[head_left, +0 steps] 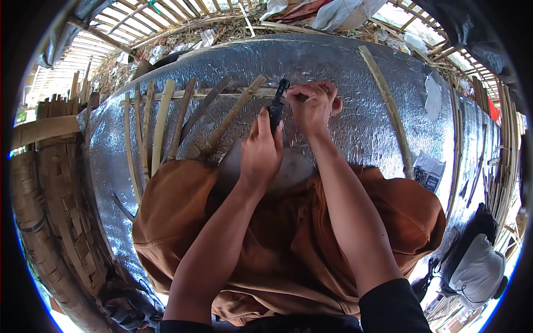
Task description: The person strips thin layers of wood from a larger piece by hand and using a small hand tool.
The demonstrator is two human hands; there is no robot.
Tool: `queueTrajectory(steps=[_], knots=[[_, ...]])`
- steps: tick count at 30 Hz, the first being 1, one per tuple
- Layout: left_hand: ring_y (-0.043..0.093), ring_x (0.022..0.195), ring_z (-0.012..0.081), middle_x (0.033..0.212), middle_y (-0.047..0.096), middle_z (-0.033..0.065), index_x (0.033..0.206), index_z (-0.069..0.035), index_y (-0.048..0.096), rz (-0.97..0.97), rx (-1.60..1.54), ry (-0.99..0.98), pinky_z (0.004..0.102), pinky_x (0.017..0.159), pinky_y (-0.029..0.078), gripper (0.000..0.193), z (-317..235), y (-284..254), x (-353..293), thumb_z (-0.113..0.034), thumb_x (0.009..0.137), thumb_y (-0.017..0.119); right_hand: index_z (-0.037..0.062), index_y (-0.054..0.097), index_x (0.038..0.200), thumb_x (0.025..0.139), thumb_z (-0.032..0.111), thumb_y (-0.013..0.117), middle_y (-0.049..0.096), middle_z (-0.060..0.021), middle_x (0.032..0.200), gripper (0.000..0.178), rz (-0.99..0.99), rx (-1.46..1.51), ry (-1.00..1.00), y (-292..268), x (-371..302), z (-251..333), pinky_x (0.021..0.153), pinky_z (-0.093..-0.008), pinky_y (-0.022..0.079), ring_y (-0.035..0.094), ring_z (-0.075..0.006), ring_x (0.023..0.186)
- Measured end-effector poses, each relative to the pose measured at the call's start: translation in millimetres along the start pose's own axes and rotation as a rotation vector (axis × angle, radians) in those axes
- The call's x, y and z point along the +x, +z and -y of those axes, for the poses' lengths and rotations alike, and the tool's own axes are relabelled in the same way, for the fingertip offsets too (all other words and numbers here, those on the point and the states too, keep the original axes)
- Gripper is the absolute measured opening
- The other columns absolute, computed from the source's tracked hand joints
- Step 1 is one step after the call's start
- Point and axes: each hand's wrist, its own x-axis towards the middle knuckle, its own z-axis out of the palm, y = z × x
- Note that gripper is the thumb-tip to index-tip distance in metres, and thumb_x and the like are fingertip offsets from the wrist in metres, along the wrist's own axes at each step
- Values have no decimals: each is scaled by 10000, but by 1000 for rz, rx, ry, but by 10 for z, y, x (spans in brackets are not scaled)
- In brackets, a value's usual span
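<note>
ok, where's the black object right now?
Head view, upper middle: the black object is held in the left hand, its far end close beside the fingers of the right hand, over the silvery sheet.

Slatted walls [102, 37] and split bamboo strips [162, 125] suggest a rustic workshop shelter.

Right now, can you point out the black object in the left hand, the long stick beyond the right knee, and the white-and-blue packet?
Black object [278, 104]: head view, middle of its body.
Long stick [389, 107]: head view, middle of its length.
White-and-blue packet [428, 170]: head view, middle of its face.
</note>
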Motion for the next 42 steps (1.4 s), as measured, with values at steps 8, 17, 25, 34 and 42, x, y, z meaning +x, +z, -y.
queueTrajectory(steps=[8, 17, 25, 34, 42], knots=[[677, 862, 500, 1008, 660, 329, 1335, 86, 467, -1, 31, 20, 549, 693, 555, 413, 87, 31, -8, -142, 1005, 566, 280, 779, 758, 720, 299, 838, 739, 161, 946, 72, -33, 22, -35, 66, 33, -64, 1010, -566, 220, 468, -242, 1210], [692, 867, 479, 1081, 665, 312, 1372, 60, 451, 55, 45, 7, 535, 701, 582, 447, 83, 48, -9, -164, 1002, 561, 281, 769, 743, 715, 294, 831, 734, 158, 933, 70, -50, 24, -58, 56, 20, -53, 992, -584, 239, 475, -246, 1203], [692, 835, 487, 1090, 669, 315, 1372, 48, 446, 55, 34, -31, 541, 682, 582, 437, 49, 20, -2, -157, 1004, 560, 280, 765, 737, 721, 267, 823, 733, 156, 937, 61, -51, 77, -65, 55, 26, -66, 984, -588, 244, 486, -242, 1192], [691, 776, 486, 1002, 672, 320, 1341, 76, 441, 115, 133, -73, 542, 619, 577, 419, 41, 12, -41, -142, 1005, 561, 287, 767, 716, 715, 254, 820, 736, 158, 909, 63, -58, 51, -50, 53, 31, -72, 1003, -563, 223, 493, -227, 1186], [688, 787, 489, 1008, 671, 323, 1352, 71, 445, 24, 95, 5, 551, 626, 568, 426, 68, -5, -55, -161, 1013, 560, 290, 771, 718, 706, 253, 826, 732, 158, 897, 67, -53, 22, -47, 25, 14, 0, 1006, -560, 224, 504, -224, 1170]])
